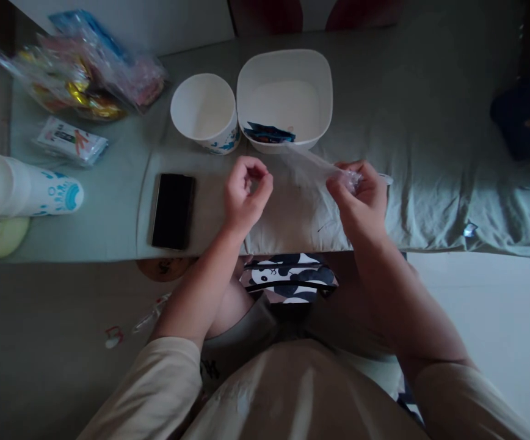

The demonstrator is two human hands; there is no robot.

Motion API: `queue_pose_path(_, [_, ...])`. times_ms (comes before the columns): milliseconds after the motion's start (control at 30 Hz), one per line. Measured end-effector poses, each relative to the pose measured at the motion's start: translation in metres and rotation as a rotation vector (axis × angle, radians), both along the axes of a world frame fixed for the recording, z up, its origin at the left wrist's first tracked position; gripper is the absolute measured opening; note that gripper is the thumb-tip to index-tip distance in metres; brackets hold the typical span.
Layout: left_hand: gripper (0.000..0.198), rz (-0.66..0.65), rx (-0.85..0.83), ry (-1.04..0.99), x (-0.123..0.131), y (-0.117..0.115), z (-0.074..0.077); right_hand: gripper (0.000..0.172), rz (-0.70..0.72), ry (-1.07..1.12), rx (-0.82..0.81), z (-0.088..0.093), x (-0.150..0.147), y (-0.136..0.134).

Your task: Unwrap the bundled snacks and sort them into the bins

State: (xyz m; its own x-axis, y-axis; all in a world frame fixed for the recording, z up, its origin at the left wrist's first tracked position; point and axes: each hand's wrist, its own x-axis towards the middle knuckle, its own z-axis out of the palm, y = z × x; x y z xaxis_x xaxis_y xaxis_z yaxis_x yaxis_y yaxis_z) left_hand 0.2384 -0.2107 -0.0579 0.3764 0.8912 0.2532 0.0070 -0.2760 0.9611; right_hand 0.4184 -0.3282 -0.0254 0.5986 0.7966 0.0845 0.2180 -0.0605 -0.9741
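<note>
Right hand grips clear film, apparently gathering it; left hand curled, hold unclear; next move likely calls for controlling the loose end.

Under dim light, a long cloth-covered surface, grey-green and wrinkled, stands before a white panel, above a smooth floor that looks palest on the right.

Head view: forward and down, near left hand, right hand
</note>
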Motion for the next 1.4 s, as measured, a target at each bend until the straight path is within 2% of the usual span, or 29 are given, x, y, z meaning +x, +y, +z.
queue_pose_path(67, [0.048,-0.134,-0.072,0.030,0.003,-0.008,0.000,0.031,0.002,-0.074,0.021,0.005,-0.005,-0.002])
queue_pose_path(167, [0.063,-0.302,-0.206,0.007,0.011,-0.017,-0.011,0.027,0.042,-0.140,0.018,0.007,-0.010,-0.004])
queue_pose_path(233, [0.070,-0.359,-0.246,-0.047,0.016,-0.020,-0.018,0.029,0.132,-0.116,0.023,0.007,-0.013,-0.005])
queue_pose_path(300, [0.073,-0.386,-0.253,-0.088,0.019,-0.021,-0.019,0.038,0.254,-0.050,0.016,0.005,-0.016,-0.005])
queue_pose_path(400, [0.070,-0.398,-0.254,-0.088,0.019,-0.022,-0.011,0.051,0.365,0.037,-0.032,0.003,-0.018,-0.005])
queue_pose_path(567, [0.053,-0.397,-0.223,-0.020,0.014,-0.023,0.007,0.060,0.298,0.053,-0.093,0.002,-0.020,-0.004])
queue_pose_path(633, [0.048,-0.390,-0.205,0.039,0.012,-0.023,0.011,0.058,0.221,0.029,-0.091,0.003,-0.019,-0.003])
queue_pose_path(767, [0.050,-0.392,-0.193,0.077,0.012,-0.023,0.018,0.046,0.039,-0.064,-0.057,0.002,-0.016,0.000])
queue_pose_path(833, [0.053,-0.401,-0.206,0.073,0.013,-0.023,0.021,0.039,0.025,-0.032,-0.023,-0.002,-0.015,0.002])
queue_pose_path(900, [0.055,-0.390,-0.232,0.064,0.014,-0.023,0.021,0.041,0.085,0.102,-0.014,-0.007,-0.014,0.003])
queue_pose_path(1000, [0.055,-0.345,-0.265,0.043,0.014,-0.023,0.018,0.056,0.224,0.325,-0.052,-0.012,-0.014,0.004])
queue_pose_path(1133, [0.053,-0.247,-0.220,0.047,0.014,-0.020,0.014,0.064,0.271,0.355,-0.040,-0.012,-0.013,0.005])
queue_pose_path(1233, [0.054,-0.252,-0.241,0.043,0.015,-0.019,0.010,0.052,0.280,0.323,-0.071,-0.012,-0.011,0.005])
queue_pose_path(1300, [0.059,-0.309,-0.291,0.028,0.016,-0.019,0.007,0.038,0.248,0.260,-0.094,-0.010,-0.011,0.005])
queue_pose_path(1400, [0.060,-0.343,-0.340,0.032,0.017,-0.018,0.002,0.029,0.193,0.191,-0.078,-0.005,-0.012,0.006])
